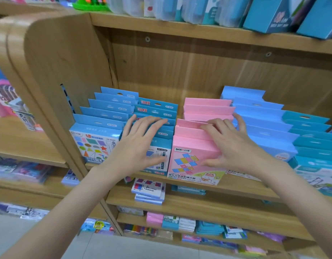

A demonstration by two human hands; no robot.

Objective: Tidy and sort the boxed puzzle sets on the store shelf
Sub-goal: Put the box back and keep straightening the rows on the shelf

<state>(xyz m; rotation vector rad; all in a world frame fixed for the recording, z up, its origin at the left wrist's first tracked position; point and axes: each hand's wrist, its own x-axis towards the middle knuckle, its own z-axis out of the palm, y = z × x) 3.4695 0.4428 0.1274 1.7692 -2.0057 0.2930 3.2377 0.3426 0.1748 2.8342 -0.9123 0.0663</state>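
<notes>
Boxed puzzle sets stand in rows running front to back on the wooden shelf (242, 187), and the pink row (196, 146) near the middle serves as the landmark; its front box shows coloured squares and a cartoon rabbit, while the boxes behind it show only their plain pink top flaps. The right hand (234, 144) lies on top of the pink row's front boxes, fingers spread and nearly straight, thumb low on the front box's face; it covers the box's upper right part, and whether any finger hooks behind a flap cannot be told. Just left of the pink row stands the blue CY-0159 row (157, 113); the left hand (141, 144) rests flat over its front boxes, fingers straight and fanned, gripping nothing that shows, and it hides most of the front box's printing. Further left of the pink row is the blue row with coloured shapes (95, 144), its front face plain to see. Right of the pink row run a pale blue row (264, 124), whose front box is mostly hidden by the right wrist, and a teal row (311, 139) cut off by the frame edge; the print on these flaps is too blurred to read. Shelves above and below the pink row hold other boxes, smeared and indistinct.
</notes>
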